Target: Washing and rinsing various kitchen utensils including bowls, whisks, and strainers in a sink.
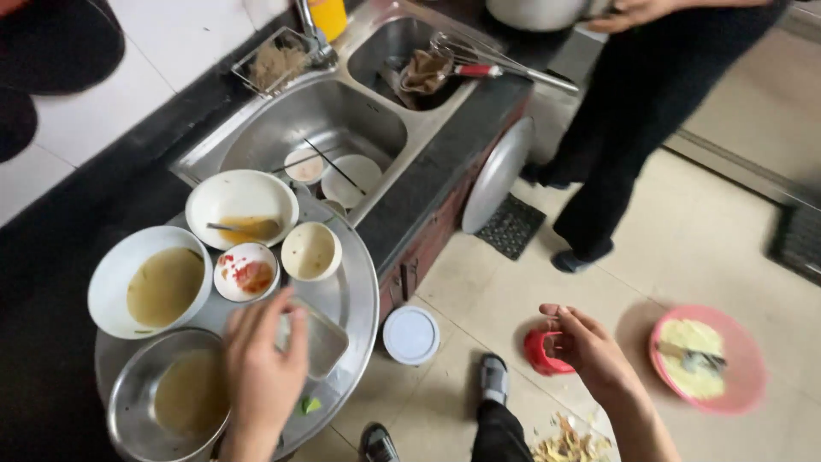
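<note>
My left hand (261,364) reaches over a round steel tray (361,295) on the dark counter, its fingers closed on the near edge of a small rectangular steel dish (327,344). Around it stand a steel bowl of brownish broth (171,395), a white bowl of soup (154,284), a small dish with red sauce (246,274), a small empty bowl (311,251) and a white plate with a spoon (242,205). My right hand (592,349) hovers over the floor with curled fingers against a small red plastic thing (539,355); whether it grips it is unclear.
A double steel sink (342,120) behind the tray holds plates, chopsticks and a whisk. Another person in black (624,120) stands to the right. The floor has a pink plate of scraps (742,364), a white round lid (410,335), a black mat (511,226) and peelings (569,445).
</note>
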